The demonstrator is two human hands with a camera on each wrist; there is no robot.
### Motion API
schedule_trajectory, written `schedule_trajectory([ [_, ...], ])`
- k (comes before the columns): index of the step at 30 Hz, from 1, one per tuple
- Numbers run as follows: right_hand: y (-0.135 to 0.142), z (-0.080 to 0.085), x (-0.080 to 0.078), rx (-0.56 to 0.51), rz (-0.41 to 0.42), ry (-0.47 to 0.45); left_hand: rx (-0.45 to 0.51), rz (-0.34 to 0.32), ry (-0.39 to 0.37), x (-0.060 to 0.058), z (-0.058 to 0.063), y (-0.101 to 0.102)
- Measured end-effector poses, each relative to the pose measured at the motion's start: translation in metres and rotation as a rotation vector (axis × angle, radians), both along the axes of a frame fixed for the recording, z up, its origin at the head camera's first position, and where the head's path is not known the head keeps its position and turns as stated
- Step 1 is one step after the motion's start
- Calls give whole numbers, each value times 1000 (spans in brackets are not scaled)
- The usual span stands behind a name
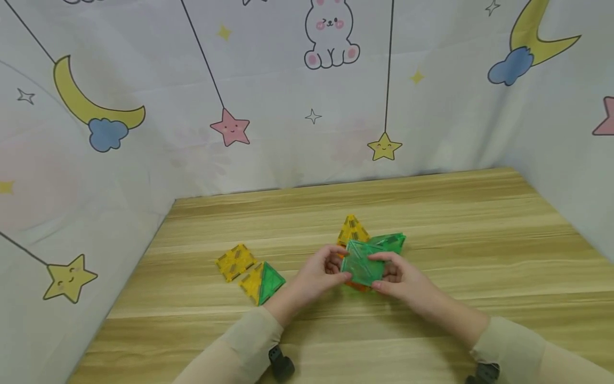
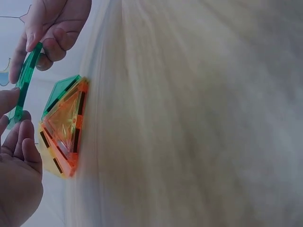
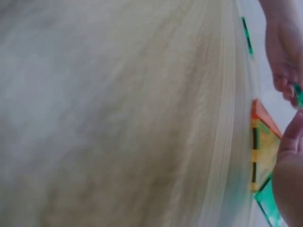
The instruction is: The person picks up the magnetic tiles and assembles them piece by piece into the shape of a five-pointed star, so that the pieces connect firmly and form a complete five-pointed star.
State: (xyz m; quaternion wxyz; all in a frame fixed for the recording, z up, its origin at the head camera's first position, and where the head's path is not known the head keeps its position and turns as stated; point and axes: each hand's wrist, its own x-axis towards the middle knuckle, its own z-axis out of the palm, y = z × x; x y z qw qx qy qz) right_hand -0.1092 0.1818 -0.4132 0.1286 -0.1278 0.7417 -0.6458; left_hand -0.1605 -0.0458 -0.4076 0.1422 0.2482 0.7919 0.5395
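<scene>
Between my two hands is a translucent green magnetic tile (image 1: 363, 265), raised above the table. My left hand (image 1: 318, 273) pinches its left edge with thumb and fingers. On the opposite edge, my right hand (image 1: 408, 282) also pinches it. Just behind and beneath stands a structure of magnetic tiles, with a yellow pointed part (image 1: 352, 229) and a green part (image 1: 390, 243). Its orange triangular tile (image 2: 66, 124) shows in the left wrist view; from above, the held tile hides much of the structure. In the right wrist view my right hand (image 3: 289, 182) is cut off by the frame edge.
To the left on the wooden table (image 1: 201, 330) lie a yellow square tile (image 1: 235, 262) and a yellow triangular tile (image 1: 251, 282) beside a green triangular tile (image 1: 272, 282). A white printed cloth (image 1: 278, 80) surrounds the table's back and sides.
</scene>
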Motion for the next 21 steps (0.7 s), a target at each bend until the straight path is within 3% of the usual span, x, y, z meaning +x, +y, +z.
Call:
schedule_trajectory([
  [11,15,-8,3,-9,4,11,-176,-40,146,4,0,14],
  [21,24,-18,3,-44,41,-46,-317,-74,267,4,-3,23],
])
